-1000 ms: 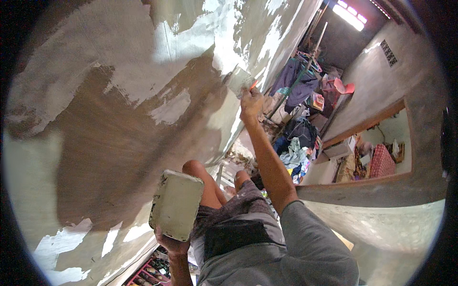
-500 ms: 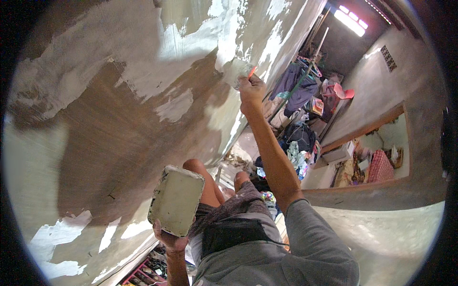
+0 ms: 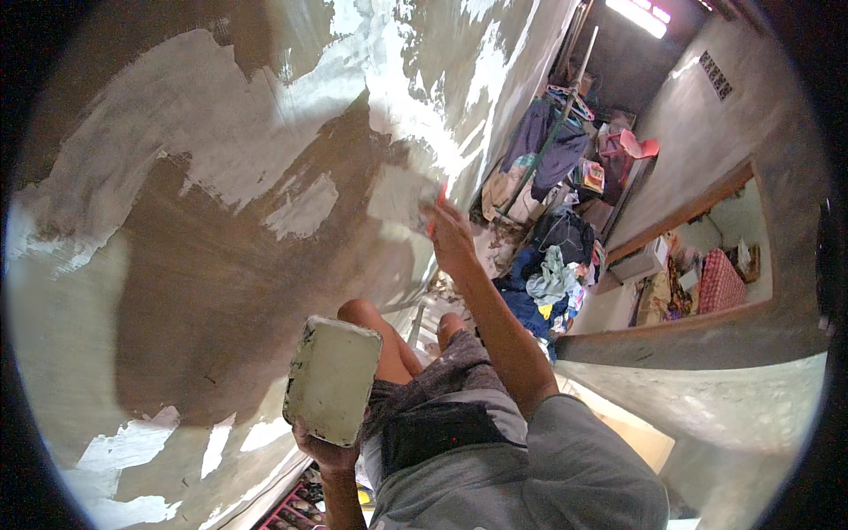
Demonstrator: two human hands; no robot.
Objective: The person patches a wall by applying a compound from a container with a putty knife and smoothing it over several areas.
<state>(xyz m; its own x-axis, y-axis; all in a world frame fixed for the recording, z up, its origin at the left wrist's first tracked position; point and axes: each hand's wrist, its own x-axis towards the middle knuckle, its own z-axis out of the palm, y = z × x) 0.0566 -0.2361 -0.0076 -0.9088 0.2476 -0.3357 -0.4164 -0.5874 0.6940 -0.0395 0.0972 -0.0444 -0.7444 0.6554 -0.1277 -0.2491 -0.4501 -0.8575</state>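
My right hand (image 3: pixel 454 238) is closed around an orange-handled putty knife (image 3: pixel 399 196), whose wide pale blade lies at the wall and is smeared by motion. Rough whitish patches of filler (image 3: pixel 208 110) cover parts of the brown-grey wall (image 3: pixel 238 291). Lower down, my left hand (image 3: pixel 323 449) grips the near end of a shallow rectangular tray (image 3: pixel 334 380). A pale coating covers the inside of that tray, and its rim is chipped and stained dark. Most of the left fingers are hidden beneath it.
Clothes hang and lie in a heap (image 3: pixel 556 274) beyond my right arm. A recessed opening (image 3: pixel 760 256) in the right wall holds a box and cloth items. Behind my legs stands a whitish slatted piece (image 3: pixel 428 327). A pink crate (image 3: pixel 287 512) sits at the lower left.
My right hand has come down along the wall with the putty knife, and its blade now points left. The tray stays in my left hand, nearly unmoved. The whole view has shifted slightly.
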